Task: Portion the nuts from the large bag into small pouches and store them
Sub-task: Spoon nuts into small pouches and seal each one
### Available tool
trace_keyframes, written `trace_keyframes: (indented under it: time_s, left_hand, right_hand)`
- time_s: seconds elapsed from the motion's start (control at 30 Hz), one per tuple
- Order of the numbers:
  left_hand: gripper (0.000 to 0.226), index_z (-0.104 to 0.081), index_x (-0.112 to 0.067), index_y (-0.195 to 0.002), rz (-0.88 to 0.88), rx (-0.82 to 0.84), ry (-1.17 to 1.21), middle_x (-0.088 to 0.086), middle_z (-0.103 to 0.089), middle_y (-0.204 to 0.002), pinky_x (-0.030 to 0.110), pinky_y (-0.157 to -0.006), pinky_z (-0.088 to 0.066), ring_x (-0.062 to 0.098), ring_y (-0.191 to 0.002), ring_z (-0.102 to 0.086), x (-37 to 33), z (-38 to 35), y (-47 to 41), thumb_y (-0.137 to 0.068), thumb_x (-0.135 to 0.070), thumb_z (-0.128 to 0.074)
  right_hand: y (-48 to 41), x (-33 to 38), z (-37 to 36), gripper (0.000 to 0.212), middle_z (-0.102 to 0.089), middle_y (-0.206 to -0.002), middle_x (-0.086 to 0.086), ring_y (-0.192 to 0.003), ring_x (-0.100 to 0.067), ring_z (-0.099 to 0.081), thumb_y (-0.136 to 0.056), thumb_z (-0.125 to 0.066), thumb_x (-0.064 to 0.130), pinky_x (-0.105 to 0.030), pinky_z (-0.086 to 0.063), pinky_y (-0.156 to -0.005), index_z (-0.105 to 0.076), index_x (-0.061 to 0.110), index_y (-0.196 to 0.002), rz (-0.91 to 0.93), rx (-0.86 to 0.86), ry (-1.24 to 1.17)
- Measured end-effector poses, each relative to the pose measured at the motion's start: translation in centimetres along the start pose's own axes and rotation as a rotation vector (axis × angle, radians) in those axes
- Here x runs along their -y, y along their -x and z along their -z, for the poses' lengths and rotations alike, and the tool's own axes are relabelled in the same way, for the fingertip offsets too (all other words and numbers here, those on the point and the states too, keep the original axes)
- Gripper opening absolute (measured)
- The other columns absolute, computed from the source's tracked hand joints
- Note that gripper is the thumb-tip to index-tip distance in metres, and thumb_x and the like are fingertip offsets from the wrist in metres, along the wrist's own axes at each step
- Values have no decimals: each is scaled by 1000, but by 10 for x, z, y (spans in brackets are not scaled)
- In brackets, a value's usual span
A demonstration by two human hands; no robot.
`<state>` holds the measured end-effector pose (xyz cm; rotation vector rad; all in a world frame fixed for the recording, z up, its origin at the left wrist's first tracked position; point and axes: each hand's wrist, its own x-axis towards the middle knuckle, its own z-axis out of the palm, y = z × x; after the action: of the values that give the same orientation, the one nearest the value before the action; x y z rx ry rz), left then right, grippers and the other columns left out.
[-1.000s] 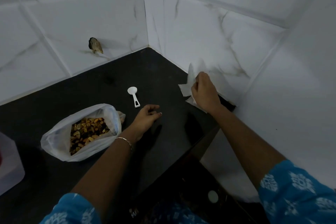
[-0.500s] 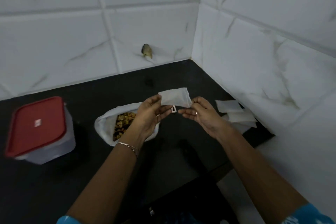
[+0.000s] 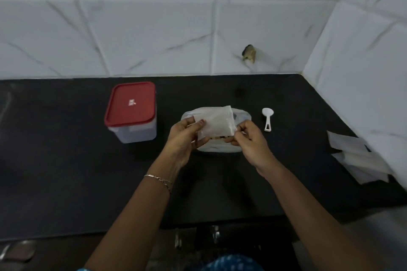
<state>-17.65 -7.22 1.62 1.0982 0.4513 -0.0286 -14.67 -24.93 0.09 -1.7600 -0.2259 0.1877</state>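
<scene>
Black counter (image 3: pixel 66 171), left hand (image 3: pixel 184 138), right hand (image 3: pixel 248 142) pinching pouch (image 3: pixel 217 123) (held level)

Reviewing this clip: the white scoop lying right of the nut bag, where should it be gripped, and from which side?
Probably by its flat handle, from above on the near side. The white scoop lies flat, bowl toward the wall, handle end toward the person, apart from the nut bag. The right hand is nearest, though it now pinches the pouch.
</scene>
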Motion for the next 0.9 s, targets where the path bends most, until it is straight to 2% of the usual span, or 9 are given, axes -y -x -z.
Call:
trace_keyframes:
  time_s: [0.17, 0.23, 0.3, 0.43, 0.5, 0.6, 0.67, 0.8, 0.9]
  left_hand:
    - [34, -62, -9, -117, -59, -23, -26, 9, -71, -110, 30, -70, -60, 22, -95, -72, 22, 35, -2, -85, -14, -69]
    - [33, -63, -10, -115, -88, -38, -51, 6, -74, -101, 26, -65, -59, 17, -87, -73, 33, 46, -3, -84, -14, -71]
    - [32, -63, -11, -114, -132, -45, -103, 5, -75, -96, 26, -64, -58, 15, -83, -72, 42, 54, -4, -84, -14, -72]
    - [37, -60, -12, -117, -222, -78, -153, 7, -73, -106, 27, -71, -58, 14, -90, -72, 62, 68, -4, -83, -13, -73]
    - [49, -52, -13, -118, -331, -205, -238, 5, -64, -116, 24, -76, -54, 14, -98, -66, 71, 70, -3, -77, -16, -79]
    - [65, -37, -22, -112, -586, -522, -525, -1, -43, -119, 23, -83, -45, 12, -102, -49, 84, 71, 2, -69, -27, -86]
    - [57, -43, -20, -110, -684, -467, -542, -1, -49, -113, 24, -82, -48, 13, -99, -51, 93, 68, 11, -71, -26, -84]
    - [19, -63, -17, -106, -676, -148, -533, -2, -63, -102, 30, -78, -56, 16, -91, -63, 110, 59, 28, -88, -18, -69]
    - [19, -63, -11, -112, -687, -55, -453, 3, -67, -105, 31, -80, -57, 15, -89, -67, 116, 54, 32, -94, -17, -61]
  right_hand:
    - [6, -25, -23, 11, -66, -92, -5, -91, -20, -70, -96, -51, 5, -26, -54, -76, -57, 10, -88, 38, -53, -160]
    - [9, -36, -32, 3, -65, -98, -6, -93, -22, -68, -95, -56, 8, -25, -57, -72, -59, 9, -96, 34, -37, -280]
    - [10, -45, -41, 13, -69, -100, -3, -92, -20, -69, -94, -61, 15, -26, -57, -69, -61, 10, -106, 44, -26, -290]
    - [15, -64, -59, 15, -72, -95, -7, -79, -19, -71, -95, -60, 19, -23, -55, -63, -64, 14, -108, 51, -46, -261]
    - [20, -71, -64, 12, -72, -92, -7, -77, -17, -69, -96, -59, 18, -23, -55, -61, -65, 13, -106, 47, -43, -280]
    - [25, -77, -70, 14, -72, -94, -7, -79, -15, -69, -95, -61, 18, -23, -55, -62, -66, 11, -106, 61, -40, -261]
    - [28, -77, -72, 14, -72, -94, -5, -79, -11, -68, -93, -62, 16, -21, -54, -62, -65, 9, -105, 96, -61, -246]
    - [35, -78, -70, 10, -72, -90, -6, -79, -10, -67, -90, -67, 13, -21, -54, -66, -69, 8, -98, 174, -24, -218]
    - [42, -78, -65, 10, -75, -93, -3, -89, -12, -69, -91, -66, 17, -21, -52, -70, -73, 14, -98, 184, 66, -258]
